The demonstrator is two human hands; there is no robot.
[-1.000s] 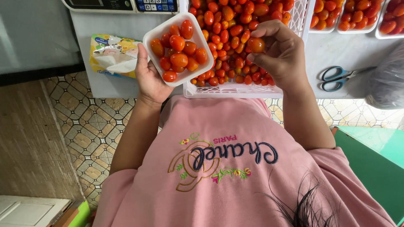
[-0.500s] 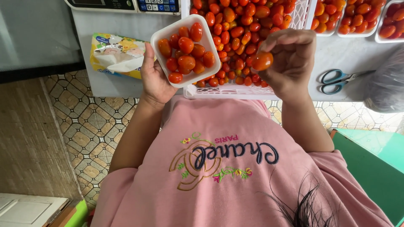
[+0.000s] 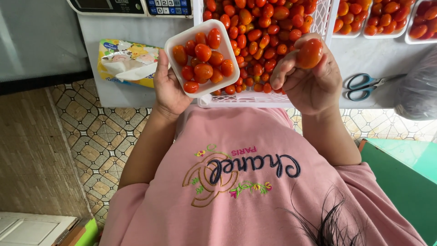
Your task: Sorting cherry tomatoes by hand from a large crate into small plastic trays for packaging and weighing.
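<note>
A yellow packet [image 3: 127,61] lies far left on the table [image 3: 136,32]. The left hand [image 3: 168,86] cups a white tray [image 3: 200,57], its grip grasping it; the tray is roughly full of small tomatoes. The white crate [image 3: 259,98] behind holds many more. The right hand [image 3: 307,75] pinches one tomato [image 3: 310,53] above the crate, not yet in the tray. Scissors [image 3: 364,85] lie right.

The grey table [image 3: 136,32] bears a white crate [image 3: 255,98], scissors [image 3: 364,86], a scale [image 3: 132,6].
</note>
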